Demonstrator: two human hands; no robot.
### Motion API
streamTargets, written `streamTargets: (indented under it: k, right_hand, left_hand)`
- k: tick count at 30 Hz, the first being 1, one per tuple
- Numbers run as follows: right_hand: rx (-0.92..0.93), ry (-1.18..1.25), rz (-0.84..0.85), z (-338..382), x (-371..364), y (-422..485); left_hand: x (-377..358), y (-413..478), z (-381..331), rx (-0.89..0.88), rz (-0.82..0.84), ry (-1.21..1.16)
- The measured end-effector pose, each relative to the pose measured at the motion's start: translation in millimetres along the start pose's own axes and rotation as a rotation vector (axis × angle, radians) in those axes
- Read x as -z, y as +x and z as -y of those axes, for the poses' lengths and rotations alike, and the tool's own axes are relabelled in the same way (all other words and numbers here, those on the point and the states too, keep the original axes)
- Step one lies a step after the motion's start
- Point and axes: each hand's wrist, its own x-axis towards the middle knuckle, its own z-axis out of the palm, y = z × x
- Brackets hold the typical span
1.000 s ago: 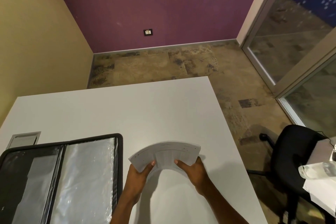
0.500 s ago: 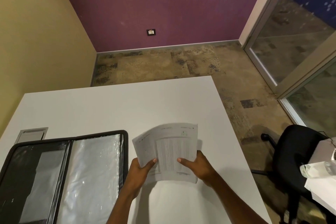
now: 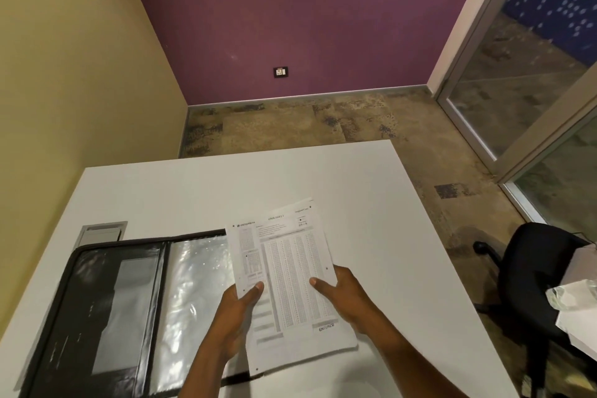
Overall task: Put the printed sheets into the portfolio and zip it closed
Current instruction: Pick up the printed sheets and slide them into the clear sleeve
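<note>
- Sheets [image 3: 284, 271]: stack held over bench [image 3: 226, 184], far left corner overlapping right leaf of portfolio [image 3: 106, 300].
- Left hand [image 3: 237, 310]: fingers [image 3: 255, 289] pinch left edge of stack, thumb on top.
- Right hand [image 3: 342, 294]: grips right edge, thumb on top.
- Portfolio: lies open flat on bench, left of hands, clear sleeves exposed.
- Status: portfolio open; sheets not yet inside.
- Remaining: insert sheets, fold shut, run zip.

Portfolio [image 3: 97, 300] cut off bottom; print on sheets [image 3: 290, 268] unreadable.
</note>
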Motion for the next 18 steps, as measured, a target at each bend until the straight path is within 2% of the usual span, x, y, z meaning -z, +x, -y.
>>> streamTargets:
  k: [8,14,18]
  right_hand:
    - [-0.054,-0.054,0.068,8,-68,3]
    - [-0.036,-0.116,0.017,22,-113,30]
    - [-0.041,-0.136,-0.013,26,-129,56]
  left_hand:
    - [71,-22,-24,-0.021,0.005,0.033]
    - [105,-5,-51,-0.024,-0.028,0.054]
    - [126,19,-67,-0.001,-0.142,0.036]
